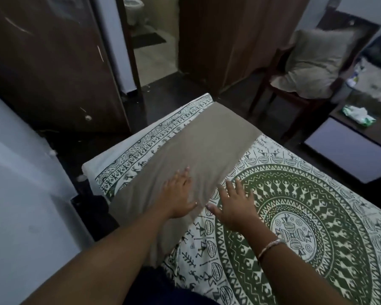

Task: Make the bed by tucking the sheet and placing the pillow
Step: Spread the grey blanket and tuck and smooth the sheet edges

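Two grips lie flat with fingers spread: the left grip (177,194) rests on the taupe pillow (198,146), the right grip (235,205) on the green-and-white patterned sheet (306,216), just beside the pillow's edge. That pillow lies across the sheet's end nearest a brown door (53,62). Beyond, on dark floor (185,89), a wooden chair (295,96) carries a second pillow (317,60).

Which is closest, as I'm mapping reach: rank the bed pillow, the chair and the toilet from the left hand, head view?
1. Bed pillow, under the left hand.
2. Chair, beyond the bed, right.
3. Toilet, top edge, left of centre.
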Demonstrator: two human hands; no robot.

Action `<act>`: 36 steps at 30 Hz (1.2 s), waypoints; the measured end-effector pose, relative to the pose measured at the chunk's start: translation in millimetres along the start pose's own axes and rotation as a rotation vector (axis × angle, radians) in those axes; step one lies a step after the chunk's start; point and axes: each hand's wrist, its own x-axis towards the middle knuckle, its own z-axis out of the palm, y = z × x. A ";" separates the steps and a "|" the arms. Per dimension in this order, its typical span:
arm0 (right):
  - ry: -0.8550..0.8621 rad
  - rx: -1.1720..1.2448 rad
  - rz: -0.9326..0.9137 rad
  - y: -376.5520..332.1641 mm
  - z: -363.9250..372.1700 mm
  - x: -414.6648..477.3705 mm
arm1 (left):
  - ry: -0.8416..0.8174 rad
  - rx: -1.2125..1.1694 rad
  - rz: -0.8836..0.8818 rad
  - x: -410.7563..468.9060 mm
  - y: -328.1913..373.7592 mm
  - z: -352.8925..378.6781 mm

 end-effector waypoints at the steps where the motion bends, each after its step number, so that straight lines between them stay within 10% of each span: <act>1: -0.003 -0.008 0.002 -6.6 -2.8 12.1 | 0.007 -0.015 0.009 5.7 -12.4 0.2; 18: -0.012 0.156 0.068 -204.0 -96.7 226.5 | -0.115 0.095 0.123 107.2 -280.2 -107.6; 36: -0.471 -0.086 -0.416 -398.7 -40.8 389.2 | -0.353 -0.483 -0.599 51.5 -476.6 -3.3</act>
